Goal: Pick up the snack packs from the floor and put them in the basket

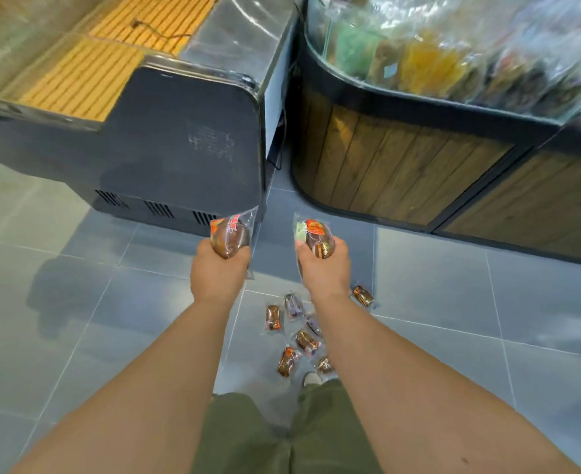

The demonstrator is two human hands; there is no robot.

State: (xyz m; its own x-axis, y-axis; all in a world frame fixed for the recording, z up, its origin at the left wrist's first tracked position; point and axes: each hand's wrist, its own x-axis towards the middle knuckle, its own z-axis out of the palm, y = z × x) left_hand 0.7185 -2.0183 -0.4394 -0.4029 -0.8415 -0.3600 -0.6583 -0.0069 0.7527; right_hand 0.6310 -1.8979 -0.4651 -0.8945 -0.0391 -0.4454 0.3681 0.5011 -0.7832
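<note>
A grey tiled floor runs under a dark chiller cabinet at upper left and a wood-panelled display stand at upper right. Both arms reach forward. The left hand grips one snack pack and the right hand grips a second snack pack. Several loose packs lie scattered on the tiles below the wrists, mostly between the forearms.

snack packs: glossy clear plastic | floor: smooth tile | counter: wood planks
</note>
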